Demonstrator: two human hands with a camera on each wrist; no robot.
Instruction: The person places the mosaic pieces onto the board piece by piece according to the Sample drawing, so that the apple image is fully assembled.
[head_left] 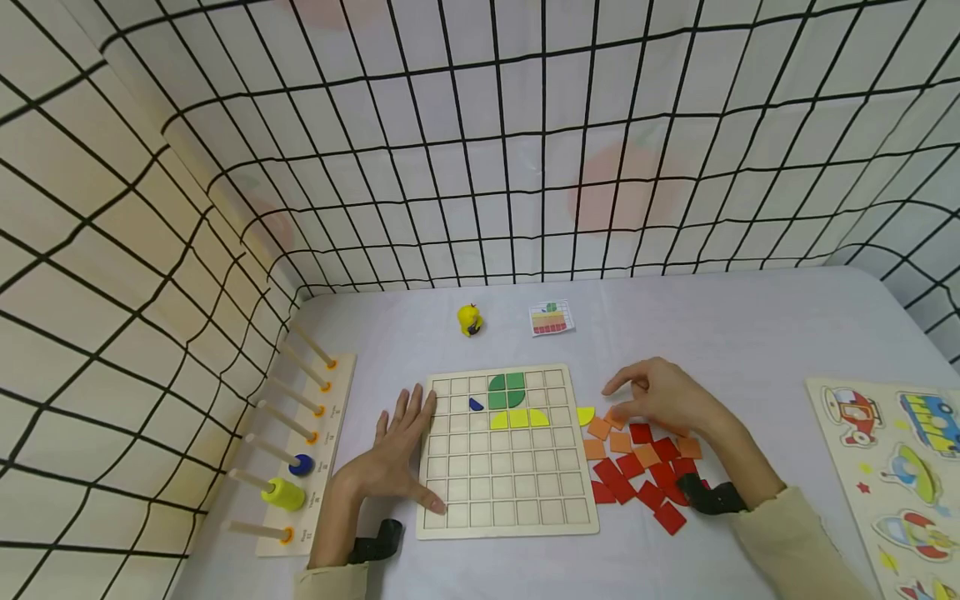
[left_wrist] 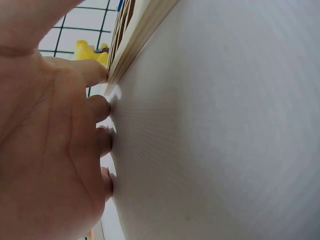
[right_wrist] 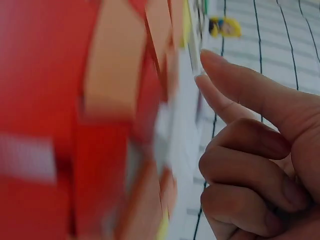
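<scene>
Loose red tiles (head_left: 670, 517) lie nearest the person, off the right edge of the grid board (head_left: 512, 492) towards its near corner; orange tiles (head_left: 647, 456) lie mixed among and beyond them. Governing relation: this stock sits wholly off that right edge, below and to the near side of the right hand (head_left: 663, 396) — plainly the nearer hand, with the board between the stock and the left hand (head_left: 397, 454). The tiles are mostly square, at mixed angles; no common long axis.

Left hand: fingers spread at the board's left edge, thumb on its near-left corner, nothing gripped. Right hand: thumb and forefinger extended with a slight gap, other fingers folded, nothing seen between. Its wrist view is blurred — contact with any tile cannot be confirmed.

Farther out, a loose yellow piece (head_left: 586, 415) lies just beside the board's right edge. On the board's far half: yellow pieces (head_left: 519, 418), a blue piece (head_left: 476, 405), green pieces (head_left: 507, 390). Beyond its far edge: a small card (head_left: 551, 317) and yellow figure (head_left: 470, 320).
</scene>
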